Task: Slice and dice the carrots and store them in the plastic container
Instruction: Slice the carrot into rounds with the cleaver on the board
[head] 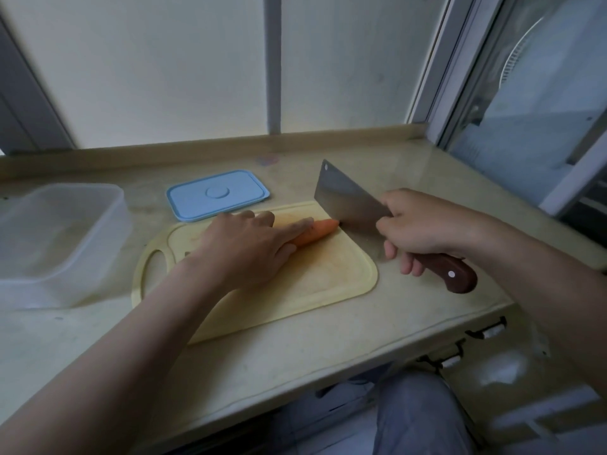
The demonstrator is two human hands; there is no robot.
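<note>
— So, where does the cutting stand?

— At the start, I'd say. On the tabletop lies the cutting board, and the carrot lies across its far side, whole as far as I can see. The left hand rests flat on it with straight fingers pressing down. The right hand has its grip curled round the wooden handle of the cleaver, whose edge sits right at the carrot's tip.

— How should the cut go?

— The pressing fingertips lie close to the blade, so I'd curl them back and let the knuckles guide the steel. A round carrot will likely roll, so trim the tip, then halve it lengthwise so that it rests on a flat face. The blade meets the carrot near the board's far right corner, and sliding the carrot toward the middle would probably keep the pieces on the board.

— Anything around, or in the way?

— The plastic container stands open and well apart on the left, seemingly empty. Its blue lid lies just beyond the board, touching or nearly touching its far edge. Neither blocks the knife, though the left forearm crosses the path from board to container.
</note>
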